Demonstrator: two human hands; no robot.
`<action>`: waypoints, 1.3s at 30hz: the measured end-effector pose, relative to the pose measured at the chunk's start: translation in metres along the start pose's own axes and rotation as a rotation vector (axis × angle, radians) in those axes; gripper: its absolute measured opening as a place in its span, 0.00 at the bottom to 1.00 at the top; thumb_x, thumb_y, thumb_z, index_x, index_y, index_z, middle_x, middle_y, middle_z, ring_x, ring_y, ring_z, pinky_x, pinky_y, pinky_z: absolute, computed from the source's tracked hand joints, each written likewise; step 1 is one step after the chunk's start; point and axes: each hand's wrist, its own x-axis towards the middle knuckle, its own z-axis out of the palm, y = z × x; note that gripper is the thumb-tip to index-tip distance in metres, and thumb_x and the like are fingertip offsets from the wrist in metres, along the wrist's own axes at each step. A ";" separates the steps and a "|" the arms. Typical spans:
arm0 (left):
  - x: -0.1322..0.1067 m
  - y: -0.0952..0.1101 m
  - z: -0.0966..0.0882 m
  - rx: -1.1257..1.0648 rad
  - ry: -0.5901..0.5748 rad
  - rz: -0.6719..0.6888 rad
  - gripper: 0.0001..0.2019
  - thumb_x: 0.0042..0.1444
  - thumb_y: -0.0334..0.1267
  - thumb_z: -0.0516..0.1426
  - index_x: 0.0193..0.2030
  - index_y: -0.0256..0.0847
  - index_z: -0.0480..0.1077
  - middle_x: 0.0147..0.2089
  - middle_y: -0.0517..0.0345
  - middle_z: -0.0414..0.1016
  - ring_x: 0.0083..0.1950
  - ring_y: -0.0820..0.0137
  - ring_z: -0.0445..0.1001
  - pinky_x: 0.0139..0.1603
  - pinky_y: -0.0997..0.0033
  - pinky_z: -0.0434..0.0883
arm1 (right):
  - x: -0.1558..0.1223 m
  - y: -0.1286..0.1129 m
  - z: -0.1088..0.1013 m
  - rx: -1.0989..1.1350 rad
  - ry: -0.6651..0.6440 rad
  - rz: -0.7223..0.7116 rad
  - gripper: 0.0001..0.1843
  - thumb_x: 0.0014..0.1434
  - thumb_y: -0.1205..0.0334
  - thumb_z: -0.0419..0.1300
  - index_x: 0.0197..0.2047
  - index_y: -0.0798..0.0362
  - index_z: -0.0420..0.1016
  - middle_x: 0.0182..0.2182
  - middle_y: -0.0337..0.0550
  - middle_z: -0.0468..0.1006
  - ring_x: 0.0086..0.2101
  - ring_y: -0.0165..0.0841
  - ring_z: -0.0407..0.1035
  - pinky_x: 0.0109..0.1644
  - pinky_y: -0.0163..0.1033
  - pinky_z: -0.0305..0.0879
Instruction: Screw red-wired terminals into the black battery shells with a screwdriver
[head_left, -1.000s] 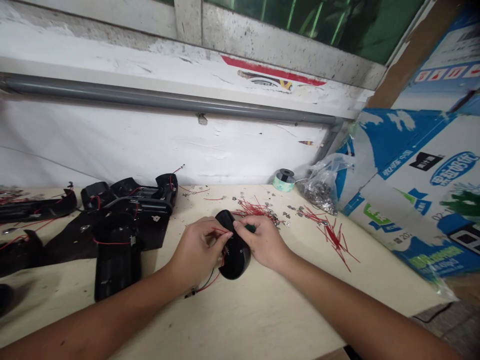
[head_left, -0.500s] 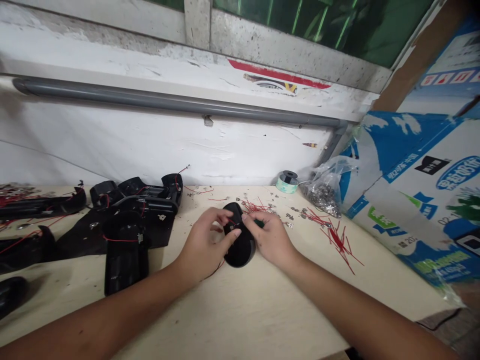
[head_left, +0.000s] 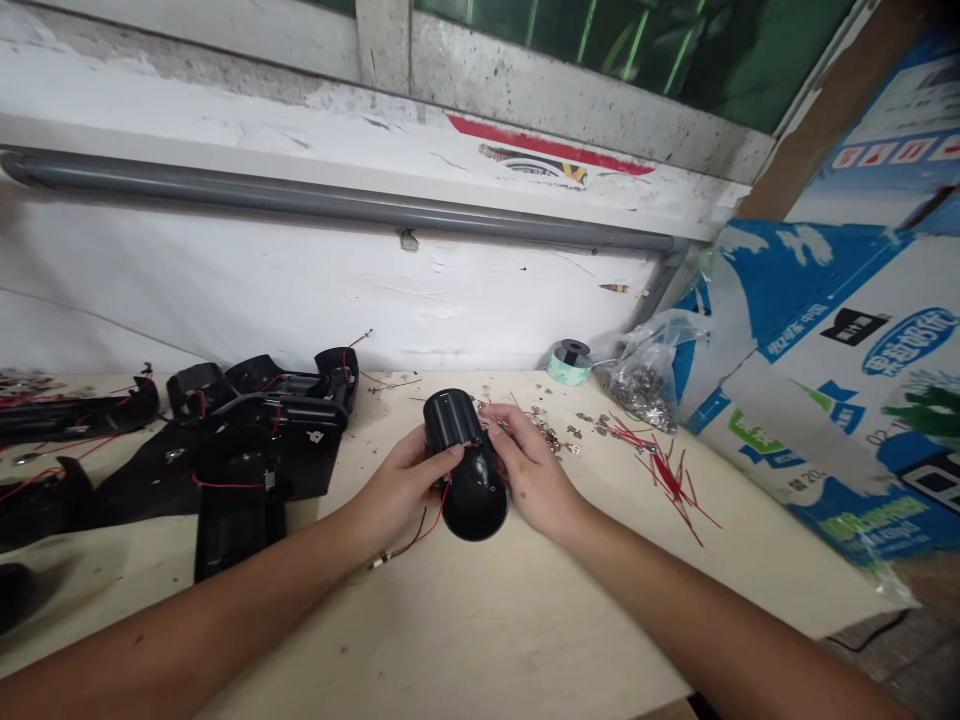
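A black plastic housing (head_left: pixel 474 495) with a rounded lower end is held up over the table between both hands. My left hand (head_left: pixel 405 483) is closed on its left side, the thumb lying across the front near a narrow middle seam. My right hand (head_left: pixel 538 472) grips the right edge, its fingertips partly hidden behind the housing. Thin red and black wires (head_left: pixel 420 535) hang from the left side of the housing and end in a small pale connector (head_left: pixel 380 561) below my left hand.
Several similar black housings (head_left: pixel 240 500) with red wires lie at the left. Cut red wires (head_left: pixel 671 478) and small metal pieces are scattered to the right. Behind them stand a tape-wrapped spool (head_left: pixel 570 362), a clear bag of metal parts (head_left: pixel 645 385) and a blue-white carton (head_left: pixel 817 370).
The housing has been turned, so its glossy outer side now faces me. My left thumb has moved onto its front, and the wires with the connector now hang in view.
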 end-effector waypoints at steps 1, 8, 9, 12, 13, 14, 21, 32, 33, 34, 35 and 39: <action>0.000 0.000 0.000 -0.023 0.011 -0.002 0.20 0.54 0.40 0.64 0.53 0.42 0.71 0.50 0.51 0.78 0.50 0.61 0.76 0.46 0.65 0.74 | 0.000 0.001 -0.001 0.026 0.021 0.007 0.13 0.67 0.50 0.55 0.51 0.47 0.66 0.28 0.34 0.67 0.28 0.31 0.63 0.29 0.34 0.59; 0.000 -0.002 0.002 -0.015 0.048 0.062 0.19 0.55 0.38 0.62 0.54 0.40 0.70 0.49 0.51 0.79 0.48 0.61 0.77 0.49 0.61 0.73 | 0.000 -0.012 0.000 0.192 -0.007 -0.072 0.16 0.63 0.49 0.62 0.38 0.48 0.60 0.28 0.35 0.72 0.25 0.29 0.62 0.29 0.36 0.60; 0.001 -0.003 0.002 -0.008 0.061 0.075 0.19 0.55 0.38 0.62 0.54 0.41 0.70 0.49 0.51 0.79 0.48 0.61 0.77 0.50 0.61 0.72 | 0.000 -0.014 0.000 0.170 -0.011 -0.072 0.17 0.62 0.48 0.63 0.35 0.49 0.61 0.27 0.35 0.70 0.25 0.30 0.62 0.30 0.36 0.60; 0.002 -0.005 0.000 0.010 0.102 0.115 0.18 0.55 0.39 0.62 0.53 0.41 0.70 0.50 0.53 0.78 0.51 0.63 0.75 0.53 0.62 0.71 | 0.002 -0.015 -0.001 0.024 -0.011 -0.081 0.20 0.60 0.47 0.63 0.28 0.51 0.63 0.24 0.34 0.63 0.27 0.30 0.58 0.32 0.36 0.57; 0.003 -0.006 -0.001 0.012 0.097 0.124 0.18 0.56 0.39 0.62 0.54 0.42 0.70 0.51 0.54 0.77 0.52 0.63 0.75 0.55 0.62 0.70 | 0.003 -0.014 -0.002 -0.007 -0.020 -0.076 0.21 0.60 0.46 0.63 0.27 0.51 0.63 0.24 0.34 0.62 0.27 0.30 0.57 0.32 0.36 0.56; 0.003 -0.007 -0.002 0.015 0.080 0.128 0.19 0.57 0.39 0.62 0.54 0.42 0.69 0.52 0.54 0.77 0.53 0.63 0.74 0.57 0.61 0.69 | 0.003 -0.013 -0.001 -0.019 -0.033 -0.063 0.21 0.60 0.46 0.63 0.27 0.51 0.62 0.24 0.34 0.61 0.27 0.30 0.56 0.33 0.36 0.55; -0.002 -0.009 -0.007 0.221 0.029 0.151 0.16 0.62 0.43 0.58 0.55 0.43 0.66 0.56 0.52 0.73 0.60 0.62 0.69 0.64 0.56 0.63 | 0.000 -0.003 0.006 0.006 -0.063 -0.040 0.26 0.61 0.44 0.62 0.24 0.51 0.54 0.22 0.31 0.55 0.24 0.28 0.50 0.29 0.35 0.49; -0.006 -0.001 -0.005 0.401 0.038 0.141 0.14 0.64 0.47 0.55 0.52 0.43 0.64 0.49 0.56 0.71 0.60 0.63 0.65 0.57 0.64 0.67 | -0.004 -0.001 0.010 -0.032 -0.097 -0.061 0.24 0.65 0.48 0.58 0.24 0.51 0.57 0.22 0.33 0.60 0.23 0.28 0.53 0.26 0.34 0.50; -0.007 -0.001 -0.004 0.408 0.039 0.139 0.15 0.64 0.47 0.55 0.53 0.43 0.63 0.49 0.56 0.71 0.60 0.63 0.65 0.56 0.65 0.67 | -0.004 0.001 0.011 -0.019 -0.092 -0.054 0.23 0.65 0.48 0.59 0.24 0.51 0.57 0.21 0.33 0.60 0.23 0.28 0.54 0.25 0.34 0.50; -0.007 -0.001 -0.004 0.413 0.040 0.138 0.16 0.64 0.47 0.54 0.54 0.43 0.63 0.49 0.56 0.71 0.59 0.63 0.65 0.55 0.65 0.68 | -0.004 0.002 0.011 -0.005 -0.087 -0.047 0.23 0.65 0.49 0.59 0.25 0.50 0.57 0.21 0.33 0.60 0.23 0.28 0.53 0.25 0.34 0.50; -0.007 -0.001 -0.004 0.418 0.042 0.138 0.16 0.64 0.48 0.54 0.54 0.43 0.63 0.50 0.56 0.71 0.59 0.63 0.65 0.55 0.65 0.68 | -0.004 0.003 0.012 0.009 -0.083 -0.042 0.23 0.65 0.49 0.59 0.25 0.50 0.56 0.21 0.33 0.60 0.22 0.28 0.54 0.25 0.34 0.49; -0.005 -0.002 -0.006 0.455 0.050 0.142 0.16 0.64 0.48 0.53 0.53 0.42 0.63 0.50 0.55 0.71 0.55 0.63 0.68 0.54 0.64 0.68 | -0.004 0.002 0.016 0.042 -0.069 -0.043 0.23 0.63 0.49 0.60 0.24 0.50 0.55 0.22 0.33 0.60 0.24 0.29 0.56 0.26 0.34 0.53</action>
